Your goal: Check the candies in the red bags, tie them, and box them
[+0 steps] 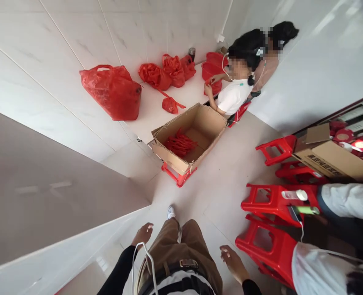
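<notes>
My left hand (pixel 143 234) hangs beside my left thigh, its fingers loosely curled and partly hidden; whether anything is in it cannot be made out. On the other side, my right hand (pixel 233 262) hangs apart from my right leg with its fingers spread a little and nothing in it. Ahead of me an open cardboard box (pixel 210 143) rests on a red stool (pixel 179 179). Several red bundles (pixel 181 144) lie inside the box. Neither hand touches the box.
Red bags (pixel 116 94) stand on a white table (pixel 149 123) by the wall. A person in a white top (pixel 233 96) sits at its far end. Red stools (pixel 264 241), an open carton (pixel 338 157) and other people line the right side. A partition (pixel 61 184) runs along the left.
</notes>
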